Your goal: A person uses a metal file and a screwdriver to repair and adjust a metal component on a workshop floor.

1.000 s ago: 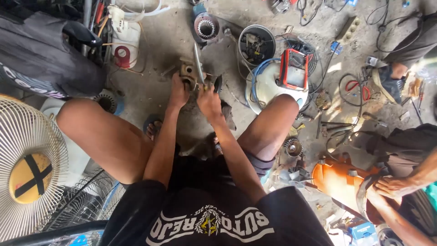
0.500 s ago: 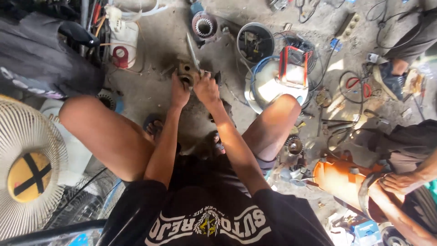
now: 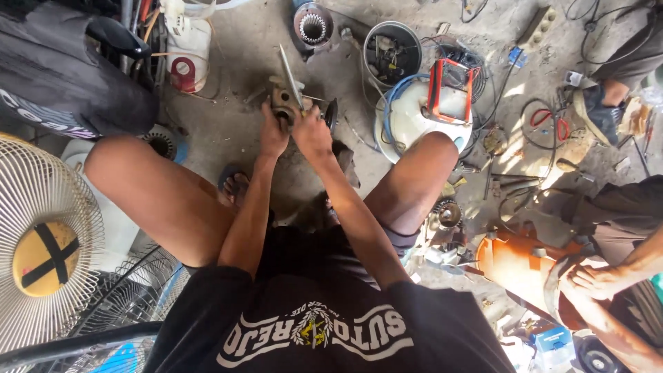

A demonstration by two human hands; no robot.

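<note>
Low over the concrete floor between my knees, both hands meet on a small grey motor part [image 3: 281, 97] with a thin metal shaft [image 3: 290, 65] sticking up and away from me. My left hand [image 3: 273, 132] grips the part from the left side. Right beside it, my right hand [image 3: 312, 132] is closed around a dark tool [image 3: 331, 113] held against the part's right side. My fingers hide the join between tool and part.
A copper-wound stator [image 3: 313, 26], a round tin of parts [image 3: 392, 52] and a white housing with a red frame [image 3: 449, 103] lie beyond. A fan grille [image 3: 41, 235] stands left. Red-handled pliers [image 3: 545, 121] and another person's hand [image 3: 594, 280] on an orange casing [image 3: 518, 262] are right.
My right hand has slid forward and closer to my left hand on the motor part. The view has shifted slightly; the rest stays put.
</note>
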